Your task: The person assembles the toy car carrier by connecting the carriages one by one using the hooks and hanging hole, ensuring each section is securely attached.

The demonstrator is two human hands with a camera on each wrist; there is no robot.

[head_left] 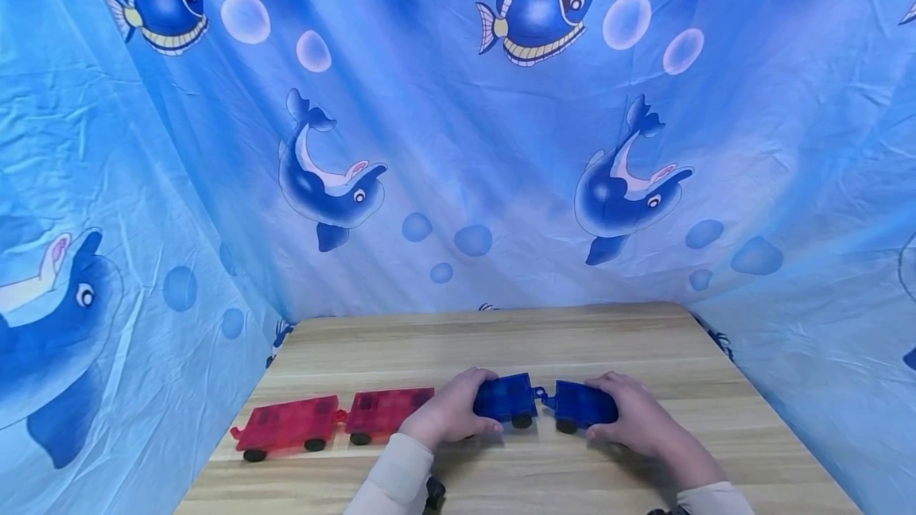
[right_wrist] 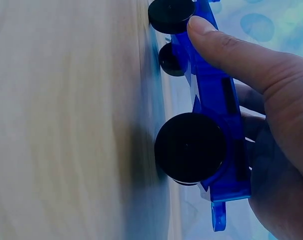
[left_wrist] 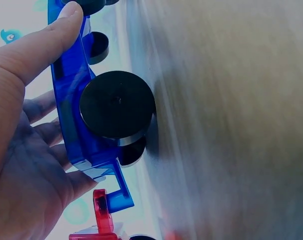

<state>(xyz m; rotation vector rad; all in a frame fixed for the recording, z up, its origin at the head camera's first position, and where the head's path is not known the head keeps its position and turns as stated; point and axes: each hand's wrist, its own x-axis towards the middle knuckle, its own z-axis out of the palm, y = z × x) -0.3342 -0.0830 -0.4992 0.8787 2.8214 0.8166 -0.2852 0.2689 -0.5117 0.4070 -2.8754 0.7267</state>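
Observation:
My left hand (head_left: pixel 452 410) grips a see-through blue toy train car (head_left: pixel 506 397) by its sides, thumb on the near side. In the left wrist view, the hook (left_wrist: pixel 120 197) at this car's end sits in the red ring (left_wrist: pixel 102 210) of a red train car. My right hand (head_left: pixel 631 418) holds a second blue train car (head_left: pixel 578 405), with its thumb near a black wheel (right_wrist: pixel 171 15). Between the two blue cars, the ring (head_left: pixel 540 393) of one overlaps the hook (head_left: pixel 548 401) of the other in the head view.
Two red train cars, one at the far left (head_left: pixel 289 422) and one closer to my left hand (head_left: pixel 390 410), stand linked in line with the blue ones. All are on a wooden table (head_left: pixel 501 340). A blue curtain (head_left: pixel 444 157) with sea animals surrounds it.

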